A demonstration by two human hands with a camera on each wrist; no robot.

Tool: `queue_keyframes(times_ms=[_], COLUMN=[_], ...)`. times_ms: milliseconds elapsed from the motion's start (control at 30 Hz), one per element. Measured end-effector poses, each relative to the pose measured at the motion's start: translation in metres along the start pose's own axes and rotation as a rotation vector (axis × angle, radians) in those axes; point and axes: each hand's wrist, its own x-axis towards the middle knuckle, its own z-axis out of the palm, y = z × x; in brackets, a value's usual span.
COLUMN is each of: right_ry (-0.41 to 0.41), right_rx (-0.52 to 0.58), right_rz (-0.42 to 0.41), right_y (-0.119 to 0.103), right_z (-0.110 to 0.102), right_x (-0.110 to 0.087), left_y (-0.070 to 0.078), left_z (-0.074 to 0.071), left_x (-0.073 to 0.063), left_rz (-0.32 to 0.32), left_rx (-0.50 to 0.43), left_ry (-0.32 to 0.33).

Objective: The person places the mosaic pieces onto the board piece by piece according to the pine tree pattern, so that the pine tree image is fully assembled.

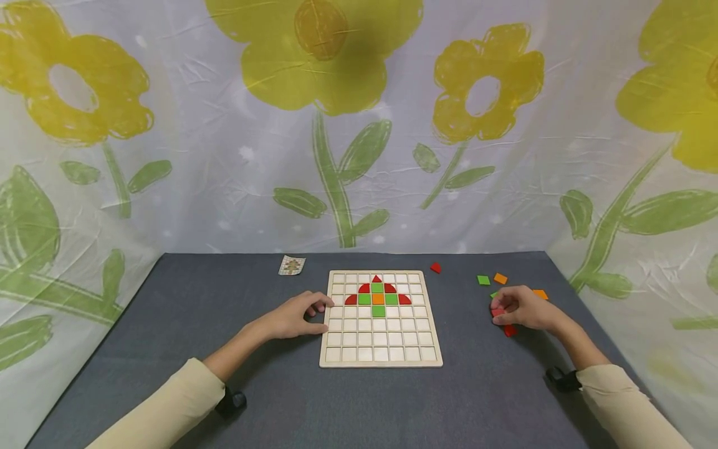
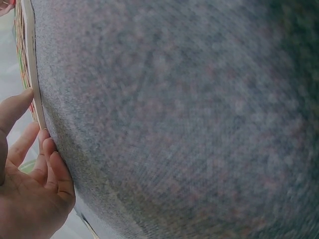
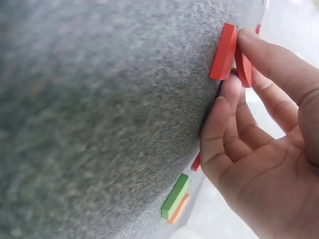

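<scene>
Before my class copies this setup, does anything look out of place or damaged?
One red piece looks stray, lying beside the far right corner of the board, apart from the loose pieces around the right hand. Nothing appears spilled or damaged.

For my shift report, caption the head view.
Left fingers touch the mosaic grid board while right fingers pinch a red tile, green tiles and orange tiles nearby.

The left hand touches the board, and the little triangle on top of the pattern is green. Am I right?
Not quite: the little triangle on top of the pattern is red, not green, as the head view shows. The left hand does touch the board.
</scene>
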Motion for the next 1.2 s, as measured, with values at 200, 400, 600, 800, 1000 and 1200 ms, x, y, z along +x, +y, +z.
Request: queue_keyframes(times_ms=[200, 400, 600, 800, 1000, 1200], right_ry=[-0.015, 0.018, 0.075, 0.099, 0.072, 0.043], right_rx=[0.038, 0.081, 0.102, 0.061, 0.085, 0.132], right_rz=[0.016, 0.026, 0.011, -0.051, -0.040, -0.049], right_y=[0.001, -0.001, -0.008, -0.018, -0.030, -0.039], right_z=[-0.002, -0.002, 0.003, 0.011, 0.020, 0.030], right_x=[0.000, -0.001, 0.004, 0.012, 0.019, 0.027], left_y=[0.002, 0.004, 0.003, 0.001, -0.001, -0.001], left_z=[0.000, -0.001, -0.001, 0.000, 0.000, 0.000], left_x=[0.000, 0.000, -0.001, 0.000, 0.000, 0.000], left_rz=[0.006, 0.007, 0.003, 0.010, 0.006, 0.008], left_rx=[0.009, 0.009, 0.003, -0.001, -0.006, -0.010], left_ry=[-0.003, 0.000, -0.003, 0.000, -0.001, 0.000])
